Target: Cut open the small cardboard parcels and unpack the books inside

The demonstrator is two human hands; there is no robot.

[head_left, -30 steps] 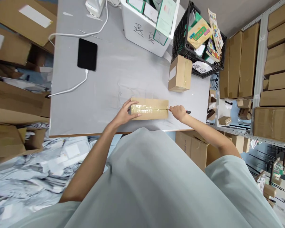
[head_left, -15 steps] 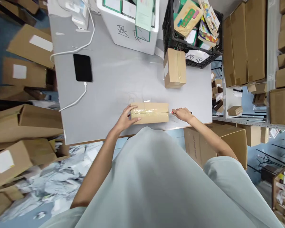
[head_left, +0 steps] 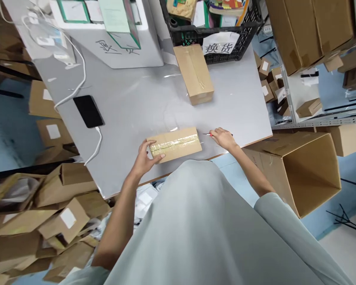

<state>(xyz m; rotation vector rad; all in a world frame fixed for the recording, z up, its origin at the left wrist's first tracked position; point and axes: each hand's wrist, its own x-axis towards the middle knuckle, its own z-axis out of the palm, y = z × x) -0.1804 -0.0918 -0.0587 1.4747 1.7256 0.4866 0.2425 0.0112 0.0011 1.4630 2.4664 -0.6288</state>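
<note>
A long brown cardboard box (head_left: 175, 145) lies near the front edge of the table, with shiny clear tape along its top seam. My left hand (head_left: 145, 156) grips its left end, thumb on the near side and fingers over the far corner. Off the box's right end, my right hand (head_left: 223, 138) is closed around a slim utility knife (head_left: 210, 135) with a red part near its thin blade. The blade points left at the box, with a small gap between them. Most of the knife's handle is hidden in my fingers.
A second taped box (head_left: 194, 75) sits farther back, against a black crate (head_left: 210, 39) of books. To its left stands a white foam bin (head_left: 130, 55). A black phone (head_left: 89, 111) on a white cable lies at left. Cardboard boxes (head_left: 68, 217) crowd the floor; a large open carton (head_left: 311, 170) stands right.
My right hand and the knife have drawn back from the box's right end, leaving a wider gap. The view has turned, so the table appears tilted. My left hand keeps its grip.
</note>
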